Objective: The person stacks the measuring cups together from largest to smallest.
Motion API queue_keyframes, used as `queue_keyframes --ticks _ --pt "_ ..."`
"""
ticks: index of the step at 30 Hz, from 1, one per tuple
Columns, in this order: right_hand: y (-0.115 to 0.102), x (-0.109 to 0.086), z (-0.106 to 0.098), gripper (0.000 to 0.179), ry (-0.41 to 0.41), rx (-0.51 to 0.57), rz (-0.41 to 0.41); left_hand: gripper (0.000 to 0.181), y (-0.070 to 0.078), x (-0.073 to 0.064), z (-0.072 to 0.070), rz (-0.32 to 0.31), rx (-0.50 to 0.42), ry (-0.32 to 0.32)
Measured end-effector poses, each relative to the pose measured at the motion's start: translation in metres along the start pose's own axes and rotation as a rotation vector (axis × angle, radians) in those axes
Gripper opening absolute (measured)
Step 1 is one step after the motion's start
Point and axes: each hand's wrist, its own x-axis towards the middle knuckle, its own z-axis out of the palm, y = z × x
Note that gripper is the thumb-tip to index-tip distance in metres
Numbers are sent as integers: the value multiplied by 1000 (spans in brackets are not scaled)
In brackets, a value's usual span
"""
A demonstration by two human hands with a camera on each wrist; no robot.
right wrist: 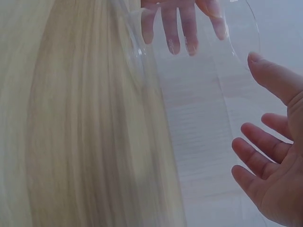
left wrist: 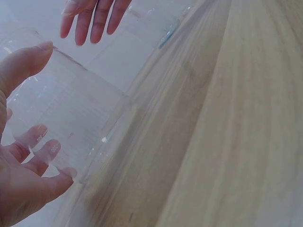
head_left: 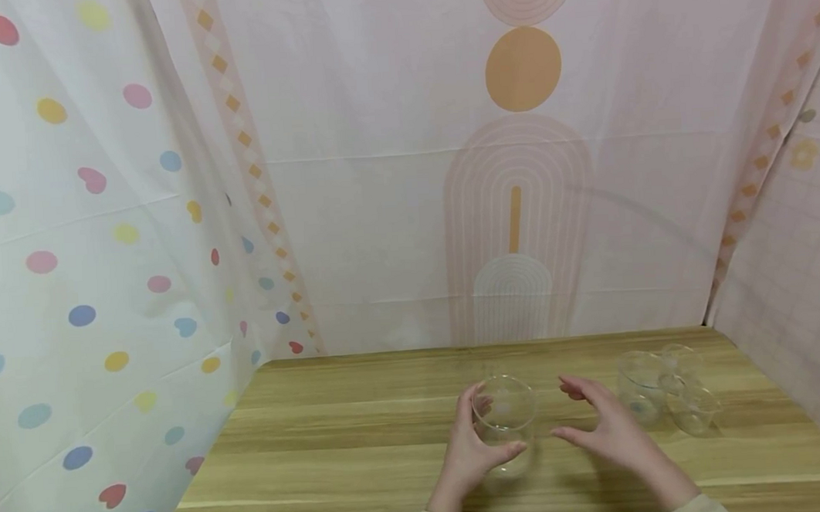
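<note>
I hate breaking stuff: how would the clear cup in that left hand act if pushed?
The clear cup has a crisp round rim, so it's probably stiff, and maybe fragile if it's glass. Its smooth wall could slip from the left hand. Being round, it might roll if tipped.

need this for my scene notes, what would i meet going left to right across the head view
Polka-dot curtain → left hand → clear glass beaker it holds → right hand → group of clear glassware → grid-patterned curtain.
</note>
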Motion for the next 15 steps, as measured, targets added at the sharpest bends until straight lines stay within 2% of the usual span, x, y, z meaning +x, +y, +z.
queue_keyframes --ticks 15 --pt "9 -1 -16 77 45 -117 -78 100 1 0 0 7 -25 18"
